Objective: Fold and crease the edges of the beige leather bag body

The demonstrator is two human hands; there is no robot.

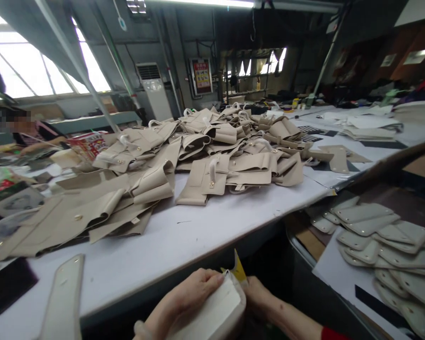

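Note:
My left hand (193,292) is closed over a cream-white, thick-edged bag piece (217,311) that looks like leather, thumb along its top edge. The piece sticks up in front of me below the table edge, its lower end cut off by the picture. At its far right side my right hand (257,295) is closed on a flat yellow piece with a pointed tip (238,268), which touches or nearly touches the cream edge. My right fingers are partly hidden behind the bag piece. What kind of thing the yellow piece is, I cannot tell.
A large heap of beige bag parts (212,160) with handles covers the white table (198,231). A pale strip (64,293) and a black square (10,285) lie at the left. Stacked pale panels (386,241) are to my right. Another person (31,132) sits far left.

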